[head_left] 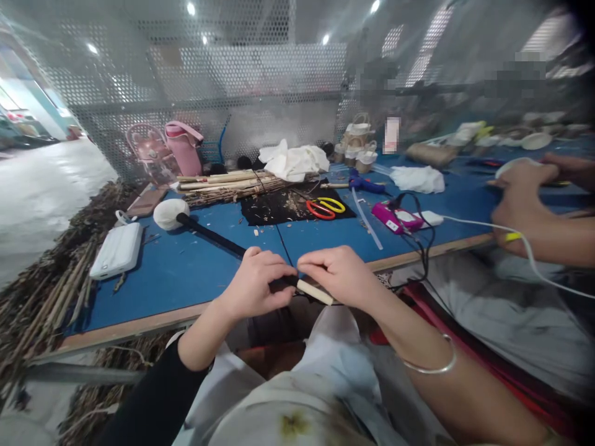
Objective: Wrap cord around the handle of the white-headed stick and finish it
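Observation:
A long stick wrapped in black (211,236) runs from a round white head (170,214) on the blue table toward me. Its near end, a bare pale wooden piece (315,292), sticks out past the table's front edge. My left hand (260,282) is closed round the black part close to that end. The fingers of my right hand (337,275) are pressed together just above the pale wood, with the fingertips at the point where black meets wood. Whether they pinch a thin strip there is too small to tell.
Red and yellow scissors (320,209) lie on a black cloth (260,210), beside thin sticks (218,183). A white power bank (117,249) is at left, a blue glue gun (367,184) and purple box (396,218) at right. A neighbour's hands (525,179) work far right.

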A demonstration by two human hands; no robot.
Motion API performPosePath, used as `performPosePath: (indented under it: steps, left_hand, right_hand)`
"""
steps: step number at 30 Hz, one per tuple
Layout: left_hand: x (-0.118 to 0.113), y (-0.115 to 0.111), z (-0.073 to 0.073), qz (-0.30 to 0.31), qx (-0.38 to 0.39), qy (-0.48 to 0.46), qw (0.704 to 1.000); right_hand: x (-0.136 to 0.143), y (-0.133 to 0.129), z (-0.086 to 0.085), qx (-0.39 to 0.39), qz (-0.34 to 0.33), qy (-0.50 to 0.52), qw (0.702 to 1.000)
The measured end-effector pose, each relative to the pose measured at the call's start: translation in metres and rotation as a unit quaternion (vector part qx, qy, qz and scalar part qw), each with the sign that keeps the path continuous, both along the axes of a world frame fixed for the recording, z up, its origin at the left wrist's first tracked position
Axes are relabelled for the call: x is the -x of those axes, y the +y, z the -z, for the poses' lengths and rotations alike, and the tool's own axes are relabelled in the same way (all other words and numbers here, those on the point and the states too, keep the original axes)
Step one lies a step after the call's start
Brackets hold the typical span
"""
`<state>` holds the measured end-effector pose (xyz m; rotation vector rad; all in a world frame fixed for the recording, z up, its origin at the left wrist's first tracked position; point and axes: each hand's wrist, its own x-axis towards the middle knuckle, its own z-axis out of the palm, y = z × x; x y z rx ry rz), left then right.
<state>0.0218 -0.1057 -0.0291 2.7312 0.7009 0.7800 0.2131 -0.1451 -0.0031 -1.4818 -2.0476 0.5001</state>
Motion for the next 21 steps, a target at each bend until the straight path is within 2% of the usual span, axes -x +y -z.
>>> performPosePath:
  steps: [4, 11, 16, 21]
  left_hand:
    - [0.002, 0.0, 0.0, -0.001, -0.003, -0.028, 1.0]
    - [0.003, 0.0, 0.001, -0.001, -0.005, -0.041, 0.999]
    - [0.002, 0.0, 0.001, 0.006, 0.0, -0.038, 0.999]
    - [0.003, 0.001, 0.002, 0.001, -0.02, -0.057, 0.998]
  right_hand:
    - [-0.009, 0.0, 0.017, 0.033, 0.072, 0.11, 0.991]
    - [-0.003, -0.014, 0.036, 0.036, 0.127, 0.215, 0.968]
    - [0.002, -0.012, 0.039, 0.004, 0.153, 0.236, 0.96]
    - [0.004, -0.014, 0.04, 0.03, 0.145, 0.234, 0.961]
